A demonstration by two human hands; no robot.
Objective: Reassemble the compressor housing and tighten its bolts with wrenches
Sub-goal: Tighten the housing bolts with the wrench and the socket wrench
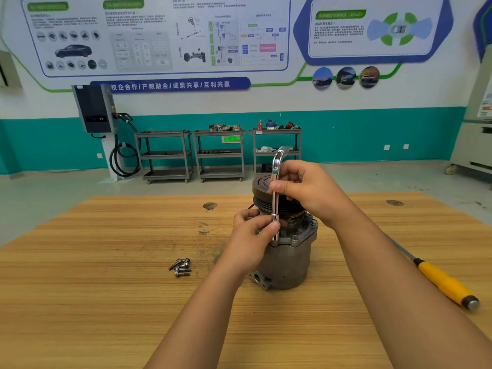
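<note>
Fingers [271, 228] of the left hand [250, 235] are curled and pinch the lower part of a wrench [275, 198], close to where its bottom end meets the rim of the compressor [287, 262]. The right hand [306, 190] grips the same wrench higher up, thumb pressed against the shaft, so the tool stands nearly upright between the two hands, its ring end poking out above.

The compressor stands on end on the worktop [106, 288], pulley [262, 185] uppermost, directly under and behind both hands. The left hand touches its near-left shoulder.

Judging by how things lie, the housing halves are already together, and one bolt head [295, 237] shows seated on the rim just right of the wrench. A small cluster of loose bolts [182, 267] lies on the worktop, well to the left of the compressor, so most of the fastening seems still to be done. Whether the bolt under the wrench is tight cannot be told. A yellow-handled screwdriver [447, 284] lies untouched far right.
</note>
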